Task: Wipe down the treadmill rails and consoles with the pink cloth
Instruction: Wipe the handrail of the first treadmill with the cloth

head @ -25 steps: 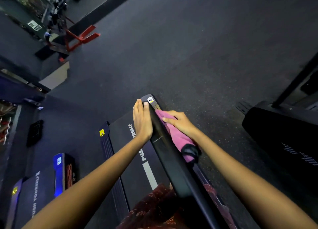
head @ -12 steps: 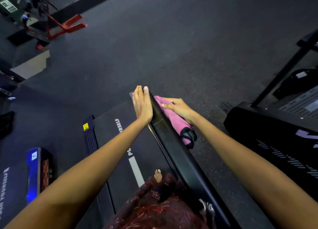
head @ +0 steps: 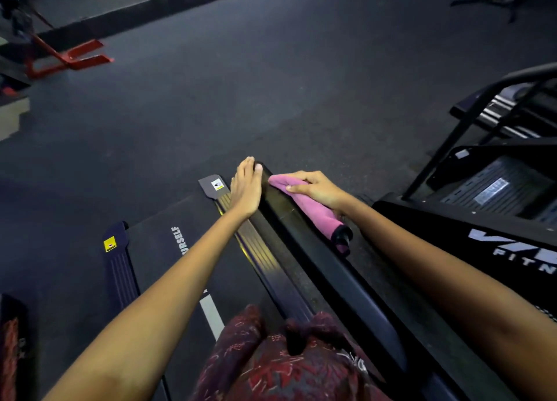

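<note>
Mid-frame, the right hand [head: 316, 189] presses the pink cloth [head: 313, 212] on the black rail [head: 304, 250], fingers curled over it; the left hand [head: 247, 186] lies flat, fingers straight, beside it.

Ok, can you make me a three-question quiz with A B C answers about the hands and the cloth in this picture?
1. Where is the cloth?
A. on the floor
B. on the black rail
C. on the red frame

2. What colour is the cloth?
A. pink
B. green
C. white

3. What is the left hand doing?
A. gripping the cloth
B. making a fist
C. lying flat with straight fingers

Answers:
1 B, the right hand presses it onto the rail.
2 A, it shows bright pink against the black rail.
3 C, its fingers lie straight along the rail's end.
</note>
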Available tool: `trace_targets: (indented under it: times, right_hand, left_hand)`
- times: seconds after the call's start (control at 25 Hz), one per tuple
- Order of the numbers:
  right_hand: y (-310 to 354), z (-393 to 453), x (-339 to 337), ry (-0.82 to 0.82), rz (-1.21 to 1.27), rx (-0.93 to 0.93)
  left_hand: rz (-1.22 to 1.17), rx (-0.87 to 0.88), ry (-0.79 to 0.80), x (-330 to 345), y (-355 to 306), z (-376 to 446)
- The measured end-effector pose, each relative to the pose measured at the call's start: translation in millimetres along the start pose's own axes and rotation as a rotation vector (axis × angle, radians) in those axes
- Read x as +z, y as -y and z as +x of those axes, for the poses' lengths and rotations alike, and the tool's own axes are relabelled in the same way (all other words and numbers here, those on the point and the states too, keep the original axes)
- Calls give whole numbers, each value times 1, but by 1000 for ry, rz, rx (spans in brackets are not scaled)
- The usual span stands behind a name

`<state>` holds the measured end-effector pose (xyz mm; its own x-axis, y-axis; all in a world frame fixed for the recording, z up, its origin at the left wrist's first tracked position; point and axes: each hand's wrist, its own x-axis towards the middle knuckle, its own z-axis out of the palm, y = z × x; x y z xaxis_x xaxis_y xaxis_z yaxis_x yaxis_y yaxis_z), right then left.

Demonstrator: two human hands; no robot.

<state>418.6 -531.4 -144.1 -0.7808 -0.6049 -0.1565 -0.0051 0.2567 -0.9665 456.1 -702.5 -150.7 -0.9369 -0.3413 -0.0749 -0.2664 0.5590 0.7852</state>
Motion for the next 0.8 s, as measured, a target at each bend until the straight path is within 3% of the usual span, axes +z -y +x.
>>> trace_targets:
  times: [0.16,0.28,0.4,0.48,0.56,0.64,0.72,0.8]
  right_hand:
    - [10,-14,-2,68,-368,-113]
    - [11,-46,-9,127,-473,-46]
    - [16,-65,8,-69,-510,28]
    - [24,-70,34,-257,-865,64]
    - [31,-76,60,-343,-1161,-112]
    - [30,-89,73,-297,-1321,-223]
    - [37,-102,64,-241,-1301,-65]
    - [52,-108,61,-269,-1179,270]
  left_hand:
    - [281,93,68,-13,2,10]
    - [465,229,87,-9,9,12]
    - [644,490,105,-11,16,17]
    - [692,594,179,-14,17,24]
    - [693,629,212,-18,18,27]
    - [698,663,197,-21,20,27]
    - [723,678,205,-23,17,23]
    - [768,652,249,-23,11,21]
